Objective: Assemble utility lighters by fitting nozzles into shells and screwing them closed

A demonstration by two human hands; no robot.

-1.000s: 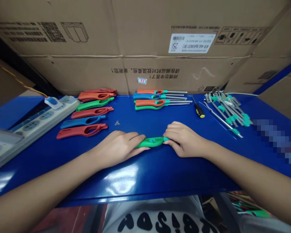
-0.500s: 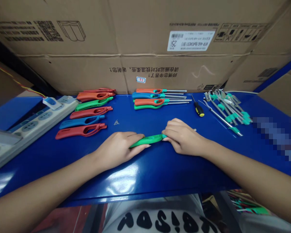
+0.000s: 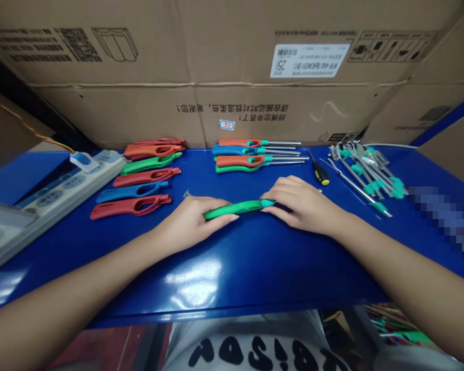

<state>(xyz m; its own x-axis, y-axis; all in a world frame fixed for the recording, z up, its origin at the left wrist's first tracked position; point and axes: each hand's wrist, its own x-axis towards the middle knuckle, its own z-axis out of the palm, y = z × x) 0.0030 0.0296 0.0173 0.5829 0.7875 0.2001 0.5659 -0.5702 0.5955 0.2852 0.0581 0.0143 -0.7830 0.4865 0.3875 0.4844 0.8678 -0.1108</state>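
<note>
A green gas lighter (image 3: 237, 208) is held roughly level between my hands, seen edge-on above the blue table. My left hand (image 3: 191, 216) is closed around its handle end, thumb along the near side. The fingers of my right hand (image 3: 294, 203) pinch the teal collar (image 3: 267, 203) at the other end. Most of the metal tube is hidden behind that hand; only a small tip shows past the knuckles. Just beyond my left hand lies a small pile of screws (image 3: 186, 194), partly covered by it.
Lighter handles without tubes, such as a red one (image 3: 118, 208), lie in a column at left beside a power strip (image 3: 58, 196). Lighters with tubes (image 3: 243, 161) are stacked at the back. A screwdriver (image 3: 319, 171) and a heap of metal tubes (image 3: 365, 170) lie at right. Cardboard (image 3: 139, 113) stands behind.
Both hands and the green lighter have moved a little away from me, closer to the screws. My right fingers have shifted right, and more of the teal collar shows.
</note>
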